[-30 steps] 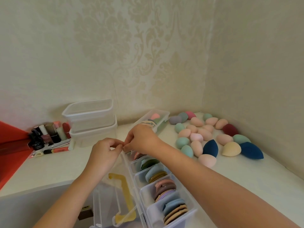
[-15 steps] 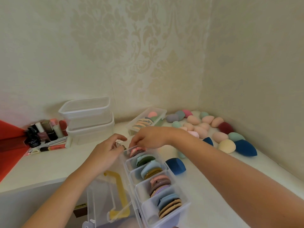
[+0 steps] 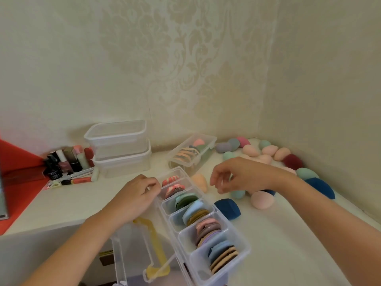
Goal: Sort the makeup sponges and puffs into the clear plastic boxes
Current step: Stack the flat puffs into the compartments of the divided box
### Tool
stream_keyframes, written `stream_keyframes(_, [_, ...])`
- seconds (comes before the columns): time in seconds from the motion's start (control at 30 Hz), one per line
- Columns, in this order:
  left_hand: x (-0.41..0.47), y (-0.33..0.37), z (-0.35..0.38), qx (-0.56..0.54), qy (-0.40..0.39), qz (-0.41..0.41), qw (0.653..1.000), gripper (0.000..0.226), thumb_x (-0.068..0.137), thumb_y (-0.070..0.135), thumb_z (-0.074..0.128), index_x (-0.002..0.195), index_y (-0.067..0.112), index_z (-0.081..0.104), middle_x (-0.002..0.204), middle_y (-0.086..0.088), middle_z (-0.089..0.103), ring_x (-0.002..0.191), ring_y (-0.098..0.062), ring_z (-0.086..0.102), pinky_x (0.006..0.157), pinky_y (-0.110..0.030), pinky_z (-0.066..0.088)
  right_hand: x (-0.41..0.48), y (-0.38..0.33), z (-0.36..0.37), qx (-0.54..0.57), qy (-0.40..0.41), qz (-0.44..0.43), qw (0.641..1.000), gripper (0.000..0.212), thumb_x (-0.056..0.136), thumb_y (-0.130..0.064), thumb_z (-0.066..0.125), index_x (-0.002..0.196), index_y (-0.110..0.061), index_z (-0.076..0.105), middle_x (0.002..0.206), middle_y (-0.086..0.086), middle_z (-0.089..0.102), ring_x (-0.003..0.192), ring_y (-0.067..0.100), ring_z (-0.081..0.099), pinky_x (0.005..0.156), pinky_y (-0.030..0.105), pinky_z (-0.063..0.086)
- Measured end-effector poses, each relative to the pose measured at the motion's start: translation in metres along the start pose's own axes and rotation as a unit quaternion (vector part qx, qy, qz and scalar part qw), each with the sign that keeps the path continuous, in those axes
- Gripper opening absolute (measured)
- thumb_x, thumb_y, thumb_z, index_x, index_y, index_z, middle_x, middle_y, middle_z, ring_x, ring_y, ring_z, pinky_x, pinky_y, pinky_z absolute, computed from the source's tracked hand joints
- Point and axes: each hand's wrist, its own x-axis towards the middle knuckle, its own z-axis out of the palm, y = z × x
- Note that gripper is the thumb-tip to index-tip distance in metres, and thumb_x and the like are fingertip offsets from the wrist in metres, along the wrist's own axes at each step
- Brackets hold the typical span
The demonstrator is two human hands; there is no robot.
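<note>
Lifted right hand [image 3: 245,176] off divided box [image 3: 206,223], fingers loosely spread, empty; left hand [image 3: 136,195] curled against its far-left rim.

bright, soft daylight | faint shadows | slight blur | wide-angle edge bending

We have one view, worn on the head, looking forward and down into a corner where two papered walls meet above a white table [image 3: 288,244]. It sits close: both forearms run up from the bottom edge to the left hand [image 3: 136,195] and right hand [image 3: 237,176] mid-frame. The divided box [image 3: 245,250] lies below and between the hands, nearest us. The wide lens bends the edges.
</note>
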Motion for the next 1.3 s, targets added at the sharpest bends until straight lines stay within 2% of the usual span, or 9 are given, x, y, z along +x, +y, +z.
stream_keyframes(0.2, [0.000, -0.009, -0.001, -0.014, 0.049, -0.026, 0.998, 0.029, 0.091, 0.023, 0.046, 0.076, 0.008, 0.065, 0.089, -0.003, 0.056, 0.082, -0.015, 0.054, 0.079, -0.030, 0.042, -0.025, 0.007, 0.009, -0.066, -0.078, 0.033, 0.994, 0.047, 0.065, -0.043, 0.082, 0.104, -0.044, 0.056, 0.101, -0.025, 0.055, 0.094, -0.003, 0.050, 0.080, 0.017, 0.042])
stream_keyframes(0.3, [0.003, -0.016, -0.006, -0.025, 0.052, -0.038, 0.998, 0.030, 0.092, 0.022, 0.046, 0.078, 0.006, 0.067, 0.090, -0.004, 0.057, 0.083, -0.016, 0.055, 0.082, -0.033, 0.043, -0.020, 0.009, 0.022, -0.108, -0.048, -0.002, 0.993, 0.040, 0.071, -0.037, 0.078, 0.103, -0.042, 0.053, 0.102, -0.022, 0.055, 0.093, 0.003, 0.050, 0.081, 0.028, 0.047])
stream_keyframes(0.4, [0.010, -0.020, -0.008, -0.023, 0.050, -0.044, 0.998, 0.030, 0.093, 0.023, 0.045, 0.082, 0.007, 0.068, 0.090, -0.004, 0.058, 0.085, -0.017, 0.056, 0.082, -0.033, 0.043, -0.009, 0.014, 0.020, -0.140, 0.004, 0.010, 0.990, 0.034, 0.077, -0.034, 0.070, 0.106, -0.035, 0.054, 0.101, -0.012, 0.056, 0.090, 0.009, 0.051, 0.073, 0.027, 0.045])
stream_keyframes(0.63, [0.029, -0.016, 0.000, 0.032, 0.061, -0.059, 0.996, 0.034, 0.098, 0.024, 0.035, 0.086, 0.011, 0.065, 0.088, -0.002, 0.053, 0.092, -0.021, 0.049, 0.078, -0.031, 0.037, 0.020, 0.024, 0.014, -0.160, 0.049, 0.048, 0.985, 0.044, 0.082, -0.054, 0.062, 0.117, -0.027, 0.059, 0.107, -0.008, 0.055, 0.099, 0.012, 0.047, 0.082, 0.027, 0.040])
stream_keyframes(0.8, [0.042, -0.024, 0.005, 0.096, 0.059, -0.061, 0.992, 0.031, 0.099, 0.027, 0.033, 0.106, 0.020, 0.062, 0.110, -0.003, 0.052, 0.108, -0.021, 0.045, 0.094, -0.036, 0.039, 0.048, 0.052, -0.018, -0.084, 0.167, 0.098, 0.977, 0.028, 0.093, -0.037, 0.054, 0.097, -0.012, 0.065, 0.081, -0.007, 0.059, 0.076, 0.010, 0.055, 0.063, 0.021, 0.039])
stream_keyframes(0.9, [0.045, -0.018, 0.008, 0.095, 0.085, -0.046, 0.991, 0.030, 0.099, 0.027, 0.036, 0.112, 0.015, 0.061, 0.115, -0.006, 0.051, 0.106, -0.023, 0.045, 0.091, -0.033, 0.039, 0.080, 0.085, -0.045, -0.099, 0.239, 0.168, 0.951, 0.027, 0.095, -0.015, 0.046, 0.117, -0.007, 0.061, 0.115, 0.011, 0.064, 0.105, 0.026, 0.057, 0.087, 0.032, 0.043])
stream_keyframes(1.07, [0.044, -0.017, 0.006, 0.131, 0.107, 0.002, 0.986, 0.023, 0.098, 0.026, 0.039, 0.112, 0.018, 0.055, 0.115, -0.003, 0.051, 0.103, -0.021, 0.049, 0.088, -0.034, 0.043, 0.125, 0.117, -0.053, -0.108, 0.190, 0.250, 0.943, 0.053, 0.091, -0.004, 0.040, 0.144, -0.012, 0.037, 0.139, 0.019, 0.045, 0.128, 0.033, 0.041, 0.102, 0.033, 0.036])
stream_keyframes(1.2, [0.044, -0.016, 0.004, 0.086, 0.100, 0.028, 0.991, 0.018, 0.098, 0.027, 0.038, 0.109, 0.021, 0.051, 0.112, 0.002, 0.048, 0.103, -0.016, 0.048, 0.088, -0.027, 0.040, 0.145, 0.139, -0.043, -0.164, 0.158, 0.259, 0.939, 0.044, 0.089, -0.010, 0.041, 0.133, -0.013, 0.048, 0.133, 0.015, 0.050, 0.120, 0.034, 0.044, 0.101, 0.037, 0.037])
stream_keyframes(1.3, [0.046, -0.016, 0.002, 0.079, 0.091, 0.058, 0.991, 0.022, 0.099, 0.025, 0.038, 0.115, 0.023, 0.053, 0.118, 0.005, 0.044, 0.111, -0.013, 0.044, 0.091, -0.021, 0.034, 0.144, 0.139, -0.043, -0.188, 0.204, 0.243, 0.929, 0.038, 0.089, -0.007, 0.046, 0.127, -0.009, 0.054, 0.126, 0.017, 0.051, 0.116, 0.035, 0.047, 0.097, 0.036, 0.038])
